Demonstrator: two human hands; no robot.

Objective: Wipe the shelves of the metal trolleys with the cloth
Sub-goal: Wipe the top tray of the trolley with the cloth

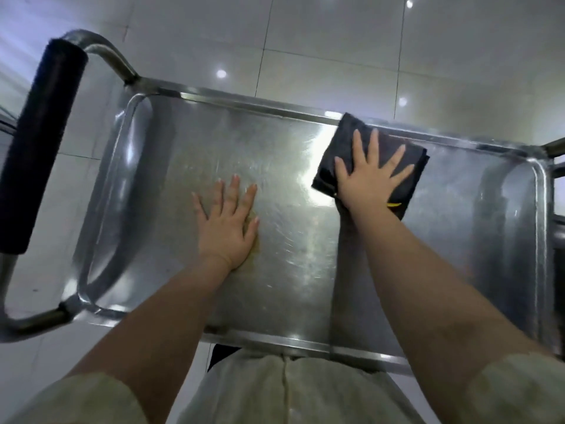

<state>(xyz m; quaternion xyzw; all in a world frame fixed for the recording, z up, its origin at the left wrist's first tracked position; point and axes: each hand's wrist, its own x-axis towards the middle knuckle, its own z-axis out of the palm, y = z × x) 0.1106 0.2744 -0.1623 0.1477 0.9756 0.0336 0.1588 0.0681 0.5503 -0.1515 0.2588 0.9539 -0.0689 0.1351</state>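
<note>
**Wiping in progress**

Head view. We judge a wiping stroke in hand. The right hand (371, 179), fingers spread flat, presses the cloth (347, 136) at the shelf's (171, 179) far rim. The left hand (227, 221), also spread flat, braces at the shelf's middle. Next, we would sweep toward its near rim. Anything below the shelf is hidden.

Folded dark cloth (347, 148) on the steel shelf (284, 246).
I saw it flat, touching the far rim, right of centre; the shelf was scratched and shiny.
</note>
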